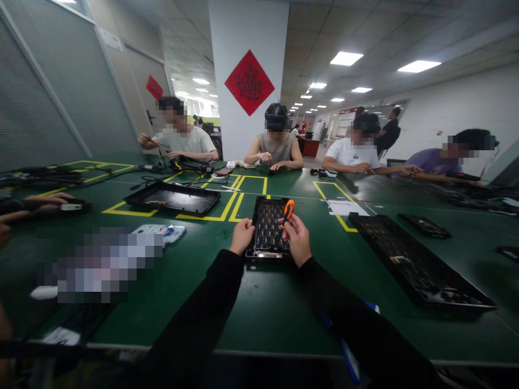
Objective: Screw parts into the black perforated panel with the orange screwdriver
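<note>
In front of me on the green table lies a black plastic housing, its open inside showing rows of small fittings. A pale metallic strip runs along its near edge. My left hand is closed on the housing's left rim. My right hand grips a screwdriver with an orange and black handle, held tilted over the right side of the housing. Its dark shaft points down into the housing; the tip is hard to make out.
A long black housing lies to the right, with a smaller black part beyond it. Another black tray sits at the left. A blue-and-white object shows by my right sleeve. Several people work around the table.
</note>
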Available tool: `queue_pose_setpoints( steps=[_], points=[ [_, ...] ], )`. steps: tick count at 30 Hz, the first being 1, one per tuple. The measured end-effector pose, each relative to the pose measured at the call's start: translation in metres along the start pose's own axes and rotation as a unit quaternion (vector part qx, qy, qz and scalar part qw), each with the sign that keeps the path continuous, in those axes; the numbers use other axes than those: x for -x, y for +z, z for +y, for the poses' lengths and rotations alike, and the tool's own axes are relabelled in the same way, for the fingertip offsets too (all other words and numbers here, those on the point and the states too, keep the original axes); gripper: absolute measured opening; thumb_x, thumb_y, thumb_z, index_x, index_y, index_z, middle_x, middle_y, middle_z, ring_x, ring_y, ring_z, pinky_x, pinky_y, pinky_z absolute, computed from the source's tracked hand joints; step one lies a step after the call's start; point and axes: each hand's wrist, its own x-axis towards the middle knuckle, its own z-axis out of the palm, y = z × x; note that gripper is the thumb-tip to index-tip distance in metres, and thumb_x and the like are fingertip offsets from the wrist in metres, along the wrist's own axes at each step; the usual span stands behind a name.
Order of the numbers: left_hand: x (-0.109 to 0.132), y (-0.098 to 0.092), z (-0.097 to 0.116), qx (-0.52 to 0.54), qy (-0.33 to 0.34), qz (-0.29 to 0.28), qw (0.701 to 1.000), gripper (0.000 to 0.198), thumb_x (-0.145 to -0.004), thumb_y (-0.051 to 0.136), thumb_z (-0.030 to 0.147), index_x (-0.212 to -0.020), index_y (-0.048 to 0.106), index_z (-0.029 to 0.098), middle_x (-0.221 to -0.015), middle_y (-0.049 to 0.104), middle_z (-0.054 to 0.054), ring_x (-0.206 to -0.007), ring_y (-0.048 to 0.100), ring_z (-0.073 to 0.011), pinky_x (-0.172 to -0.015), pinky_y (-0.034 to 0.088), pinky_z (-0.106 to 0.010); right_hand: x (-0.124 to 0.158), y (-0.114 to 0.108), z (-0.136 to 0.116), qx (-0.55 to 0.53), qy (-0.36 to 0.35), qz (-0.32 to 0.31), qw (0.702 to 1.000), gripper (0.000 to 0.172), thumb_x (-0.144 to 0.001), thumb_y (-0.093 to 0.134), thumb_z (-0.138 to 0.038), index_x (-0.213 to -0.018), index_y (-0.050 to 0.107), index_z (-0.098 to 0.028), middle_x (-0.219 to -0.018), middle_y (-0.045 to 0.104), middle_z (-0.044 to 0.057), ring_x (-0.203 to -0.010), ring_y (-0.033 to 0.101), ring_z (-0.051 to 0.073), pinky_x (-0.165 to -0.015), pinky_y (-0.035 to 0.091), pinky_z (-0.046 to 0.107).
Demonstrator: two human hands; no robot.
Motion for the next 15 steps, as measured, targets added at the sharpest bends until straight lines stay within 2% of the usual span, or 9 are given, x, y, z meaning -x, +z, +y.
queue_pose_setpoints(
  steps=[5,10,15],
  points=[
    [-0.0008,0.0008,-0.0012,-0.013,0.009,0.0,1.0,0.021,-0.064,0.045,0.013,-0.052,0.028,0.018,-0.05,0.031,0.006,-0.051,0.032,-0.0085,-0.052,0.022,-0.022,0.0005,0.001,-0.0011,0.022,0.008,0.003,1.0,0.034,-0.074,0.056,-0.035,-0.102,0.055,-0.017,-0.082,0.06,0.003,-0.045,0.041,0.004,-0.04,0.034,0.019],
    [-0.0013,0.0011,-0.0023,-0.006,0.003,-0.002,1.0,0.022,-0.064,0.045,0.013,-0.052,0.027,0.018,-0.05,0.032,0.006,-0.051,0.032,-0.0084,-0.051,0.023,-0.022,-0.0003,-0.0011,0.0012,0.065,-0.006,0.007,0.998,0.037,-0.071,0.061,-0.033,-0.104,0.056,-0.017,-0.068,0.052,-0.002,-0.046,0.04,0.004,-0.04,0.033,0.018],
    [-0.0013,0.0015,-0.0034,-0.004,0.008,0.001,1.0,0.022,-0.064,0.045,0.013,-0.052,0.027,0.018,-0.05,0.031,0.006,-0.051,0.031,-0.0082,-0.051,0.023,-0.022,-0.0015,-0.0006,0.0036,0.028,-0.007,0.022,0.999,0.041,-0.073,0.059,-0.03,-0.111,0.049,-0.02,-0.086,0.056,0.001,-0.047,0.043,0.004,-0.04,0.034,0.017]
  ],
)
